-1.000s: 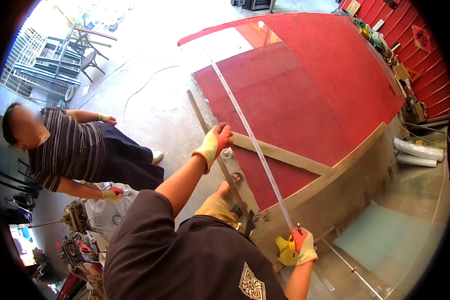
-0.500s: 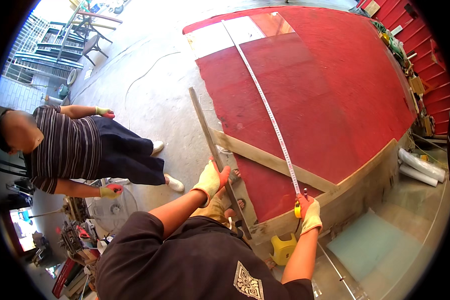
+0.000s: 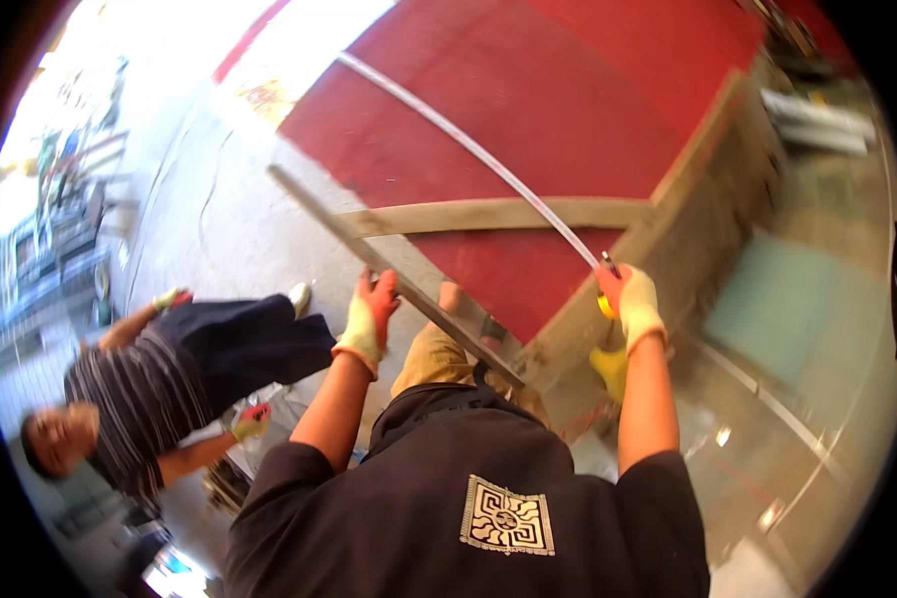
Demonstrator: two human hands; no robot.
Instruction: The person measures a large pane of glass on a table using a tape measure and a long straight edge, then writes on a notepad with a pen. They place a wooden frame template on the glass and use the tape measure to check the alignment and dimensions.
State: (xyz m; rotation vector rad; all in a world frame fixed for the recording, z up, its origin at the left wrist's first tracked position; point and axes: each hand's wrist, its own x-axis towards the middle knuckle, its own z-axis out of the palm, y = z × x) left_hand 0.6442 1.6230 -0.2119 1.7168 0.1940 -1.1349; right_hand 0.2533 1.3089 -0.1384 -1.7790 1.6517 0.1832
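Note:
My right hand [image 3: 636, 304], in a pale glove with a red palm side, is closed on a tape measure [image 3: 605, 303] with a yellow case. A slim dark pen-like thing [image 3: 609, 262] sticks up by those fingers. From there the white blade [image 3: 468, 149] runs far left over the red covering [image 3: 548, 110], crossing a wooden board [image 3: 498, 214]. My left hand [image 3: 371, 317], gloved alike, is at a long narrow wooden bar [image 3: 319, 214], fingers curled against it. The bar slants from far left toward my waist; its near end is beside a thick plank [image 3: 703, 149].
Another person in a striped shirt [image 3: 145, 424] stands at the left, wearing gloves. A yellow object [image 3: 610, 371] sits below my right hand. At the right are a pale blue-green sheet [image 3: 782, 299] and white rolls [image 3: 817, 125]. Dark metal frames [image 3: 50, 269] stand at far left.
The view has turned and is blurred, so the bar, board and tape blade slant differently. Both hands keep about the same places on the bar and tape measure. The other person appears lower.

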